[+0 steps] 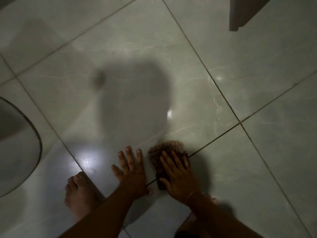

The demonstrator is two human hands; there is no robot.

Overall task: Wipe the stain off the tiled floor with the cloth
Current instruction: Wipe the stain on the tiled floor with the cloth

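A brown, textured cloth (164, 149) lies on the pale grey tiled floor (223, 57), across a dark grout line. My right hand (177, 177) presses flat on the cloth with fingers spread, a thin bangle on the wrist. My left hand (132, 169) rests palm down on the bare tile just left of the cloth, fingers apart, holding nothing. A dark blurred smudge (98, 80) shows farther out on the same tile, at the edge of a large shadow; I cannot tell whether it is a stain or shadow.
My bare left foot (78, 191) stands on the tile left of the arms, and the toes of the other foot (212, 200) peek out behind the right wrist. A curved grey object (20, 143) fills the left edge. A dark panel corner (240, 16) hangs at the top right. Wet glints (169, 114) shine on the floor.
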